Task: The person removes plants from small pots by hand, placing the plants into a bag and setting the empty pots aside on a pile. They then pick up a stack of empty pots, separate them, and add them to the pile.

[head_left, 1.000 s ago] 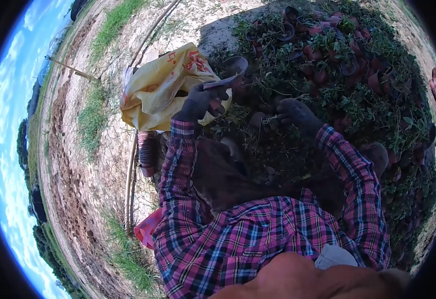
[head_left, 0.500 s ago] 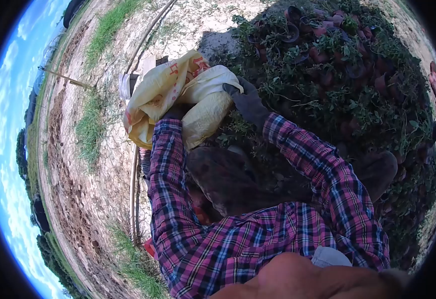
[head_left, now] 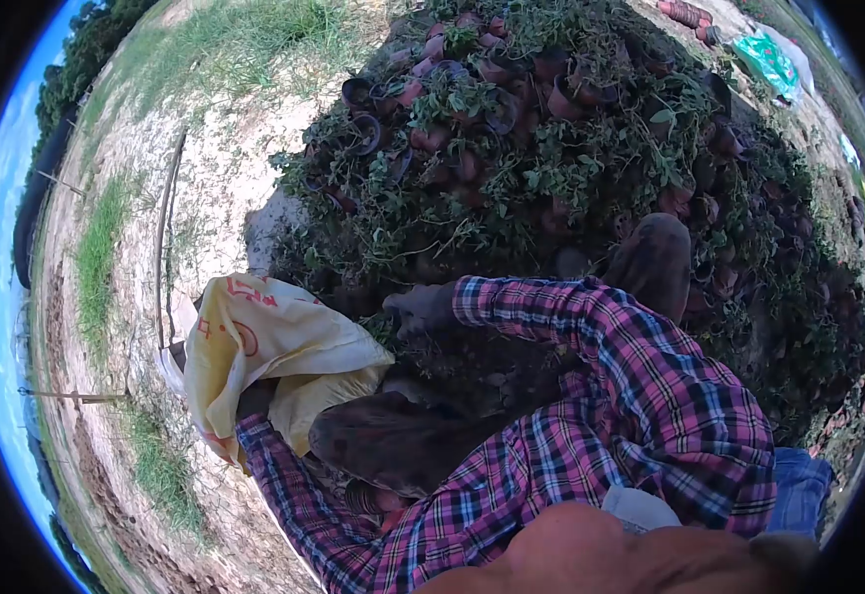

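A cream-yellow woven sack [head_left: 299, 342] with red print lies at my left, its mouth gaping toward me. My left hand [head_left: 256, 398], in a dark glove, reaches into the folds of the sack's mouth, where its fingers are hidden. Just right of the sack, my gloved right hand [head_left: 423, 308] hovers over leafy plants, apart from the sack, with its fingers stretched out and nothing visible in them. My bent knee [head_left: 373, 441] in dark, stained trousers is beside the sack's lower side.
A large heap of uprooted green plants [head_left: 571, 188] mixed with reddish-brown pots [head_left: 561, 99] spreads ahead and to the right. A hose or pipe [head_left: 168, 228] runs along pale dry ground. Stacked pots [head_left: 685, 14] and a green bag [head_left: 767, 64] lie far right.
My right hand has let go of the sack's rim and moved over the plants. The view has turned toward the heap, so the sack appears lower and further left.
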`<action>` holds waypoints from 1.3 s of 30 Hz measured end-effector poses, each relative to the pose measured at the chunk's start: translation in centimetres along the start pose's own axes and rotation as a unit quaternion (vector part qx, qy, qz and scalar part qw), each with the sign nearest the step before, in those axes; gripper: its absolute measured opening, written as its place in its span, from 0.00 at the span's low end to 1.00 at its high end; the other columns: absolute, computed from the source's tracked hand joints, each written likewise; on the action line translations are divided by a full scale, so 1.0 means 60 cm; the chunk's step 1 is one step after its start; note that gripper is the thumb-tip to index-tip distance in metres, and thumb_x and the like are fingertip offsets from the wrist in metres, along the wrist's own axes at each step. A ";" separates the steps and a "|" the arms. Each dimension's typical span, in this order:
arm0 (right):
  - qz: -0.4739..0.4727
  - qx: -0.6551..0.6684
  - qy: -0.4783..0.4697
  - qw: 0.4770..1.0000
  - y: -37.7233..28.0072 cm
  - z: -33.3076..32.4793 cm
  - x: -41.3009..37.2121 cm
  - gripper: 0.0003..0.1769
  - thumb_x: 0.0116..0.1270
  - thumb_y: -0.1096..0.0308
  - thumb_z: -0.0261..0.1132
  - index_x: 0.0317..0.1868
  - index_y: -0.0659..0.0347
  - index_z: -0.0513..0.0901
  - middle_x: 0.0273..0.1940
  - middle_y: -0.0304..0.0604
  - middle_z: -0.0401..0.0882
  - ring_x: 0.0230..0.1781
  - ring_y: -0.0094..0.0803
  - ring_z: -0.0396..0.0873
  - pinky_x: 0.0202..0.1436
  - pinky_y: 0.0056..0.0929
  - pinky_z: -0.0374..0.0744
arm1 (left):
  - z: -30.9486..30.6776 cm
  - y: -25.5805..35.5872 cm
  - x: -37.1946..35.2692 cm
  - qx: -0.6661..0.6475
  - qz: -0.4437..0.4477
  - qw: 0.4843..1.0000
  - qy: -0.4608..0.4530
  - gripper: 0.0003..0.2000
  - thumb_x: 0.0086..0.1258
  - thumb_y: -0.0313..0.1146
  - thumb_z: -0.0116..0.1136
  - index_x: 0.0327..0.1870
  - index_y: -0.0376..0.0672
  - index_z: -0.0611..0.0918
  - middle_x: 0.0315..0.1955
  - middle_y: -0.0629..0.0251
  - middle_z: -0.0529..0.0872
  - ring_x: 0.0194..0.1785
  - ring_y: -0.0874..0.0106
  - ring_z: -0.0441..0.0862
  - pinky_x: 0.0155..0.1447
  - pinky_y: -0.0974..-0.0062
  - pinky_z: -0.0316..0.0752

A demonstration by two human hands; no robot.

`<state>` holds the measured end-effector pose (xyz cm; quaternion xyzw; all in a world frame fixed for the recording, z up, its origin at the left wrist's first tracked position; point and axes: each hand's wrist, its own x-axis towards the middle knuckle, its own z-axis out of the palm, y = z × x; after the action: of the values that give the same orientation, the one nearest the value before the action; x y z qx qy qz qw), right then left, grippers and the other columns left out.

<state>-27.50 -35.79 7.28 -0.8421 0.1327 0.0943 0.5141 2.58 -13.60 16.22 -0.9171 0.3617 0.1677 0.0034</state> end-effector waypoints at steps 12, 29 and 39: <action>0.138 -0.275 0.034 0.951 0.115 -0.309 -0.225 0.18 0.58 0.59 0.60 0.47 0.57 0.76 0.40 0.49 0.79 0.42 0.43 0.78 0.44 0.38 0.74 | -0.025 0.370 -0.174 -0.211 0.195 0.958 0.016 0.14 0.58 0.37 0.56 0.44 0.41 0.80 0.32 0.55 0.83 0.35 0.58 0.81 0.42 0.66 0.74; 0.335 -0.333 0.519 0.713 0.237 -0.473 -0.355 0.14 0.63 0.61 0.50 0.46 0.53 0.75 0.42 0.46 0.77 0.40 0.47 0.77 0.39 0.45 0.75 | 0.194 0.462 -0.088 -0.424 0.191 0.861 -0.207 0.15 0.61 0.28 0.56 0.49 0.34 0.75 0.39 0.61 0.82 0.38 0.76 0.79 0.41 0.78 0.76; 0.078 -0.160 0.389 0.904 0.056 -0.296 -0.241 0.16 0.60 0.58 0.54 0.28 0.60 0.81 0.28 0.54 0.78 0.31 0.51 0.77 0.37 0.44 0.74 | 0.181 0.547 -0.140 -0.718 0.094 0.657 -0.211 0.21 0.62 0.26 0.56 0.56 0.41 0.67 0.39 0.59 0.80 0.34 0.71 0.79 0.33 0.77 0.76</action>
<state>-41.87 -51.25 16.79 -0.8697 0.3709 -0.1812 0.2705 -28.28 -30.87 12.37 -0.5356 0.2024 0.5636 -0.5954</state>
